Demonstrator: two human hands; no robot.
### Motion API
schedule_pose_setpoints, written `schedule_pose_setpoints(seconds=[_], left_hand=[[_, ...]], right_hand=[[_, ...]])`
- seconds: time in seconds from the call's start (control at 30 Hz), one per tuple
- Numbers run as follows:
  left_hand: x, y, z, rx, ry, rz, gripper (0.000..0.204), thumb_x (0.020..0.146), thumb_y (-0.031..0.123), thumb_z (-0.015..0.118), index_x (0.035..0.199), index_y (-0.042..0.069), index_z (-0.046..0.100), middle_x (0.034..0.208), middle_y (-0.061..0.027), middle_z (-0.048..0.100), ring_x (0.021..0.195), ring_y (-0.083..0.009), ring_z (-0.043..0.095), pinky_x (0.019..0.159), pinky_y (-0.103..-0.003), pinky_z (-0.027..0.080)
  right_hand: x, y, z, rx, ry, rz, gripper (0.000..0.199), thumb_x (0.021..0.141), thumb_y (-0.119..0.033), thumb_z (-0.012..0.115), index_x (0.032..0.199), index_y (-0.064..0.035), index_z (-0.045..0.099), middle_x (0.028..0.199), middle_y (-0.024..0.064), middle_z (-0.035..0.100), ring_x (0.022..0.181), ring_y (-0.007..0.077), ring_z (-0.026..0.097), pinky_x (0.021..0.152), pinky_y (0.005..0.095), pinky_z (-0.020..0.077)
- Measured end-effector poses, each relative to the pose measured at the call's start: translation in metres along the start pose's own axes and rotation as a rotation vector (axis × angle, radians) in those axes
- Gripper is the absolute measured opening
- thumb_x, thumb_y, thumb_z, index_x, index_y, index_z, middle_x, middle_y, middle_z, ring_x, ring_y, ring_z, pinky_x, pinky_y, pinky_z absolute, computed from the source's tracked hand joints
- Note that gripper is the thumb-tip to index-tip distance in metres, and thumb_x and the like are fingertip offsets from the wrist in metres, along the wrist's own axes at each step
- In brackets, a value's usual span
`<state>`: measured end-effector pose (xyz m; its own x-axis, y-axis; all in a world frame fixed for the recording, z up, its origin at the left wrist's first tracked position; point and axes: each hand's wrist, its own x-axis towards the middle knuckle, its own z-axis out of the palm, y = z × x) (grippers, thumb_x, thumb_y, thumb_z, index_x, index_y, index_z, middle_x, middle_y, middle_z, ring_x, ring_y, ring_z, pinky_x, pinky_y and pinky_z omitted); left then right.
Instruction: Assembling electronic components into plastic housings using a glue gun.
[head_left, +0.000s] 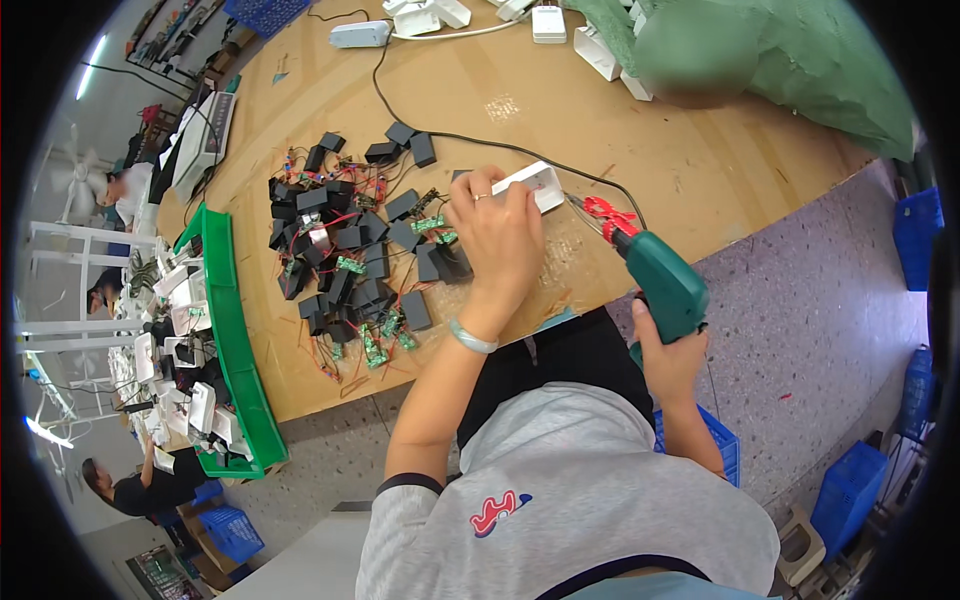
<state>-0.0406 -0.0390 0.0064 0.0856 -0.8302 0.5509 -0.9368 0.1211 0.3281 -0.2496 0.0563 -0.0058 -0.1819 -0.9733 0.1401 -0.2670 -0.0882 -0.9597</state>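
My left hand (pixel 497 235) presses down on a small white plastic box (pixel 535 185) lying on the brown table (pixel 600 110), fingers curled over its near end. My right hand (pixel 668 360) grips the handle of a green electric screwdriver (pixel 660 275) with a red collar; its tip points at the white box from the right. Left of my hand lies a heap of black square parts (pixel 345 240) with red wires and small green circuit boards (pixel 385 340).
A green tray (pixel 240 350) of white parts runs along the table's left edge. White adapters and a black cable (pixel 470 140) lie at the far side, next to a green cloth bundle (pixel 780 55). Blue crates (pixel 845 495) stand on the floor. Other people sit at the far left.
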Motion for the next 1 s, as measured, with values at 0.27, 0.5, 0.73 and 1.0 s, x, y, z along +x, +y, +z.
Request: schedule_pose_setpoints(seconds=[0.27, 0.5, 0.73, 1.0], left_hand=[[-0.009, -0.006, 0.031, 0.056, 0.126, 0.005, 0.011, 0.086, 0.011, 0.071, 0.093, 0.003, 0.07, 0.116, -0.0102, 0.068, 0.122, -0.0315, 0.057, 0.102, -0.052, 0.032], [-0.008, -0.004, 0.037, 0.11, 0.143, -0.014, 0.012, 0.085, 0.013, 0.071, 0.093, 0.003, 0.071, 0.113, -0.0072, 0.069, 0.118, -0.0295, 0.059, 0.099, -0.051, 0.033], [-0.007, -0.006, 0.04, 0.183, 0.179, -0.028, 0.008, 0.079, 0.016, 0.074, 0.08, 0.011, 0.068, 0.11, -0.0016, 0.068, 0.115, -0.0268, 0.058, 0.095, -0.049, 0.033], [-0.006, -0.004, 0.04, 0.18, 0.168, -0.034, 0.01, 0.079, 0.015, 0.073, 0.084, 0.008, 0.069, 0.111, -0.0023, 0.068, 0.114, -0.0271, 0.057, 0.094, -0.05, 0.033]], right_hand=[[0.024, 0.011, 0.022, 0.013, 0.029, -0.141, 0.013, 0.091, -0.007, 0.075, 0.101, 0.0005, 0.074, 0.074, -0.0005, 0.067, 0.063, 0.0057, 0.059, 0.058, 0.0251, 0.0467], [0.032, 0.012, 0.023, -0.001, -0.079, -0.028, 0.02, 0.09, -0.006, 0.076, 0.107, 0.0018, 0.07, 0.087, 0.0047, 0.071, 0.076, 0.01, 0.063, 0.07, 0.0271, 0.0502], [0.037, 0.009, 0.024, -0.004, -0.132, 0.023, 0.025, 0.089, -0.004, 0.076, 0.111, 0.0026, 0.067, 0.096, 0.0088, 0.073, 0.084, 0.0137, 0.066, 0.078, 0.0288, 0.0532], [0.038, 0.008, 0.027, 0.012, -0.113, -0.015, 0.02, 0.09, -0.005, 0.075, 0.109, 0.0017, 0.07, 0.087, 0.004, 0.071, 0.075, 0.0086, 0.062, 0.069, 0.0264, 0.0497]])
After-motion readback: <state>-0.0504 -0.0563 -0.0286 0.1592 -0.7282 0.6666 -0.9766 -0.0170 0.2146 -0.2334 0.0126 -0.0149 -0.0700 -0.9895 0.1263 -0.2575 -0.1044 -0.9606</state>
